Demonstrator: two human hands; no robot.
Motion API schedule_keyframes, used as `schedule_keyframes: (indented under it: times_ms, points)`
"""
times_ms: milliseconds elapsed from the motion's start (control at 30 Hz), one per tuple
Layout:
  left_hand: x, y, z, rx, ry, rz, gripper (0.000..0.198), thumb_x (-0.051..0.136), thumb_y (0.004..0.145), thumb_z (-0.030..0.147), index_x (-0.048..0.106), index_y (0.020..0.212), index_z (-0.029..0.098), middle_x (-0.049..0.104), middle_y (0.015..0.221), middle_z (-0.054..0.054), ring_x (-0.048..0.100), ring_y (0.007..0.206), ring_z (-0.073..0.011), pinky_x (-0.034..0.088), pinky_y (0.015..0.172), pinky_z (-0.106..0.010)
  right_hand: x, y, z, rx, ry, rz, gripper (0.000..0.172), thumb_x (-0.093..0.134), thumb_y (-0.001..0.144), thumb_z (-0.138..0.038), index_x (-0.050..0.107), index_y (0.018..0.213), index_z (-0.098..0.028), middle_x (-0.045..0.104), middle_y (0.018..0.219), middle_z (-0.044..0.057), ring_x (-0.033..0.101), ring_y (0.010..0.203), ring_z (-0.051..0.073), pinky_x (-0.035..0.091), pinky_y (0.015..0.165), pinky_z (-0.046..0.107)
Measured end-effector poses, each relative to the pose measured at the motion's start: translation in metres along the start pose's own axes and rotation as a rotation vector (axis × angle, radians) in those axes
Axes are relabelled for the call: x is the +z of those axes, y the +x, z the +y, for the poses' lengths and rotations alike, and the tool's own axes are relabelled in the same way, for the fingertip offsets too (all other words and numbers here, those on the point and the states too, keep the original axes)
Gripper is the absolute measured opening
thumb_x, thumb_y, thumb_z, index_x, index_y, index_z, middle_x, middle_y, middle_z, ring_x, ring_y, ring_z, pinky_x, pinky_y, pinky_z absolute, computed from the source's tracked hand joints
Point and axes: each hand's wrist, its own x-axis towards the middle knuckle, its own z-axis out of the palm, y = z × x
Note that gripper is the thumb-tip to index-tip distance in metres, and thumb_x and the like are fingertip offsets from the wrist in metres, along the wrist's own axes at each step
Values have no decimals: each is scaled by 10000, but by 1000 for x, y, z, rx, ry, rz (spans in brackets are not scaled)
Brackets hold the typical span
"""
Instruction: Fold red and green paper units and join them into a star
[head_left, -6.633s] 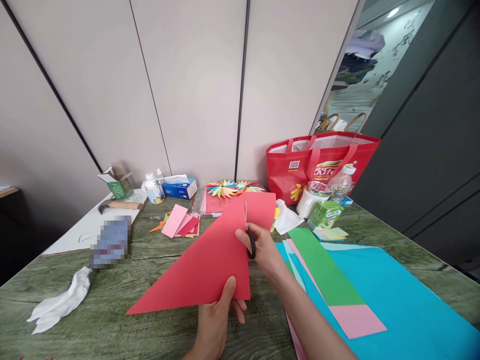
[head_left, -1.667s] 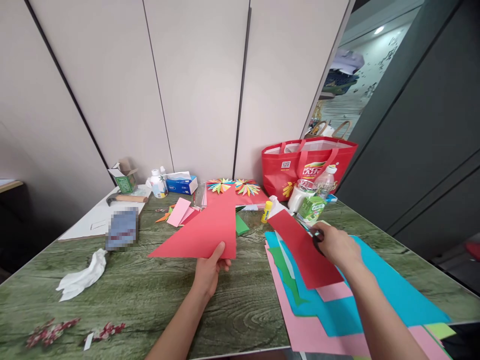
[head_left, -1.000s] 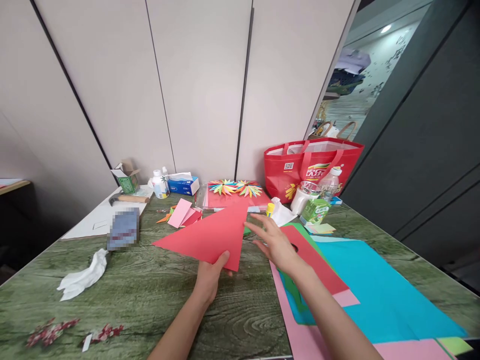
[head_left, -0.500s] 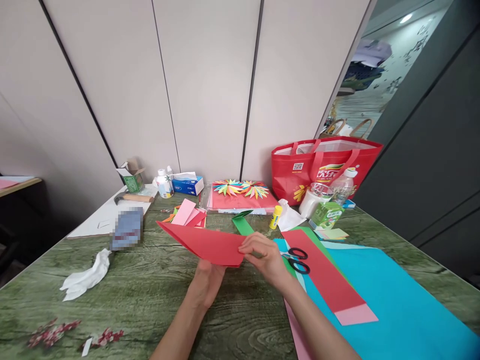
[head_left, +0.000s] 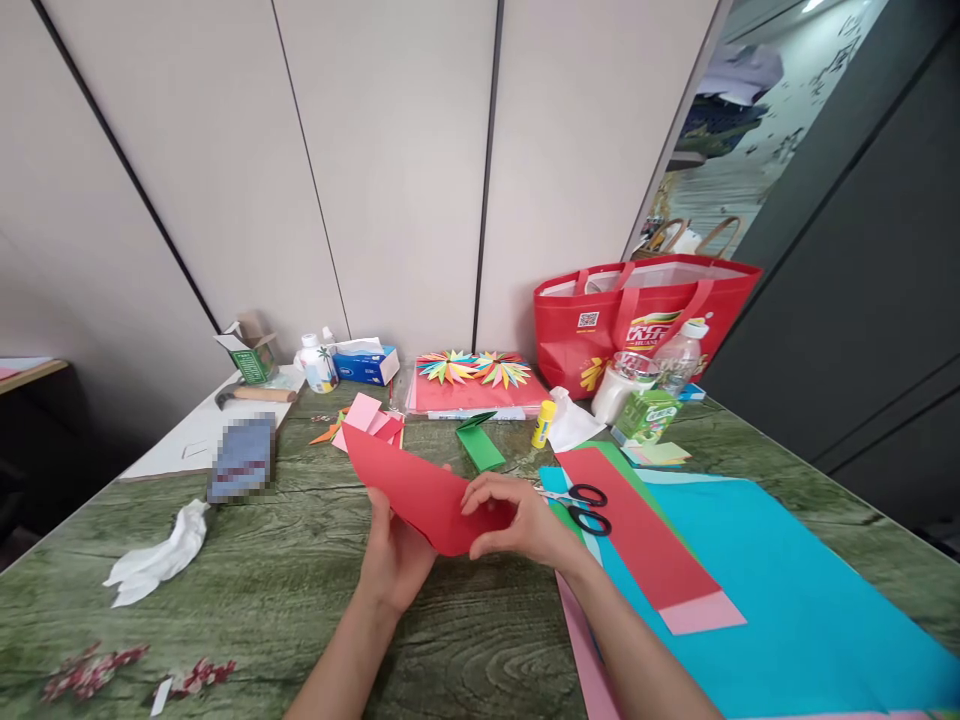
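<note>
Above the table I hold a folded sheet of red paper (head_left: pixel 416 488), its pointed end up to the left and its right end curving. My left hand (head_left: pixel 394 555) supports it from below, thumb along the near edge and the other fingers partly hidden behind. At the right end, the curled fingers and thumb of my right hand (head_left: pixel 517 520) close around the paper's edge. Just beyond lies a folded green paper strip (head_left: pixel 480 446). Scissors (head_left: pixel 581 505) with black handles rest right of my right hand, on coloured sheets. A yellow glue stick (head_left: pixel 543 424) stands behind them.
Blue sheets (head_left: pixel 787 590) and a red strip (head_left: pixel 637 530) cover the right side. A red bag (head_left: pixel 562 335), bottle (head_left: pixel 681 358) and green box (head_left: pixel 645 417) stand behind. Paper stars (head_left: pixel 450 368), a tissue box (head_left: pixel 364 363), hammer (head_left: pixel 259 394) and crumpled tissue (head_left: pixel 159 555) lie farther left.
The red paper has tilted and its right end now bends. My left thumb has come round onto its near edge, and my right fingers have curled more around the right end.
</note>
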Motion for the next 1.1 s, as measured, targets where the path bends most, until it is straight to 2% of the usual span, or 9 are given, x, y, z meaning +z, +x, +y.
schedule_keyframes:
  times_ms: [100,300,533,667,733,800,933,1033,1100]
  points:
    - [1,0,2,-34,-23,34,578,433,741,633,620,1036,172,657,1063,-122,550,1069,-282,368,957,-439,6,0,-3,-41,-39,-7,342,808,517,-331,653,797,-213,605,951,30,568,886,177,416,827,300]
    - [1,0,4,-58,-21,18,617,359,765,648,613,1059,169,654,1061,-136,582,1010,-275,412,905,-442,10,0,0,-24,-68,-1,287,778,568,-358,653,779,-208,609,937,40,573,869,175,427,824,315]
    - [6,-2,5,-60,9,-9,644,400,713,690,619,1047,184,648,1072,-126,523,1087,-306,399,907,-475,6,2,3,-13,22,41,162,674,710,-360,664,751,-203,627,861,40,584,811,165,435,775,304]
    - [4,-1,3,-21,36,0,561,464,724,647,624,1049,218,647,1098,-75,475,1155,-279,368,967,-422,4,3,6,19,43,134,204,568,792,-362,614,694,-189,620,803,36,569,786,165,425,715,280]
    - [0,-1,2,3,45,6,438,502,760,567,633,1028,247,663,1078,-28,514,1123,-242,369,981,-373,3,3,10,81,20,223,236,529,808,-387,571,692,-186,589,746,17,541,721,151,411,652,257]
    - [-4,-1,2,-15,57,3,321,541,776,474,650,980,251,688,1021,-1,572,1052,-220,383,975,-345,2,3,17,167,-18,407,270,466,833,-426,537,730,-187,542,691,-3,495,648,136,386,590,242]
    - [-7,-5,10,-146,126,-35,270,622,717,386,668,889,184,720,886,-49,608,989,-264,416,944,-382,-4,3,34,266,-105,756,329,382,849,-490,506,799,-189,531,714,4,476,658,153,384,609,262]
    - [-1,-6,24,-199,229,-56,288,685,648,289,654,901,156,715,889,-78,609,980,-295,443,907,-406,-8,3,40,275,-188,820,327,379,847,-494,500,811,-192,563,785,38,502,739,188,391,682,300]
    - [6,-2,37,-163,314,-65,342,698,601,156,636,937,170,707,932,-70,626,942,-289,474,862,-393,-10,3,40,282,-219,826,317,379,849,-487,498,831,-194,574,818,56,510,771,204,391,708,320]
